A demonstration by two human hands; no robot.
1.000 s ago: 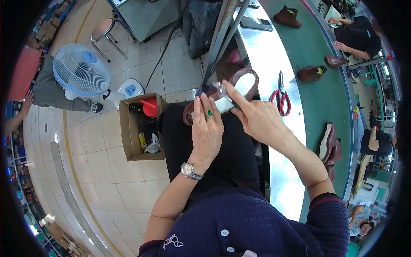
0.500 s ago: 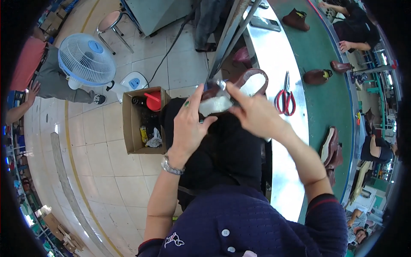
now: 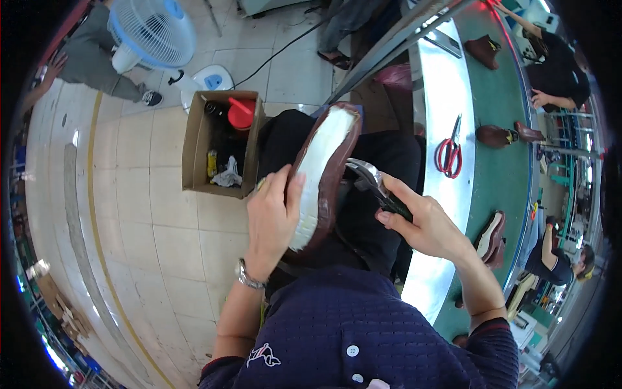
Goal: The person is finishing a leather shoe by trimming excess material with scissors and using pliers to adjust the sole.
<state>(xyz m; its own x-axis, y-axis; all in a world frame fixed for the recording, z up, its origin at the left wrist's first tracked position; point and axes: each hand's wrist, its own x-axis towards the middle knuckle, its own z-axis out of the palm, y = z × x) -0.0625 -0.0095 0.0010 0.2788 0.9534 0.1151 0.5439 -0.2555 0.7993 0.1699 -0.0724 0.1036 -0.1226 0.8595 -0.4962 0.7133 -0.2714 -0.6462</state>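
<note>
A brown leather shoe (image 3: 332,168) lies sole-up over my lap, its long pale underside showing and its leather edge turned in around it. My left hand (image 3: 271,217) grips it by the near left side, thumb pressed on the pale underside. In my right hand (image 3: 424,223), just right of the shoe, is a pair of pincers (image 3: 369,176) with a curved metal head and dark handles. The head points at the shoe's right edge; whether it touches the leather I cannot tell.
Red-handled scissors (image 3: 449,155) lie on the metal bench (image 3: 431,220) at right. Beyond, brown shoes (image 3: 497,136) stand on a green conveyor belt (image 3: 483,194). At left are a cardboard box (image 3: 191,152), holding a red container, and a fan (image 3: 152,32). Other people are nearby.
The shoe has swung from slanting across my lap to lengthwise, its whole underside now in sight. My right hand has moved from over it to its right, and the whole view has shifted.
</note>
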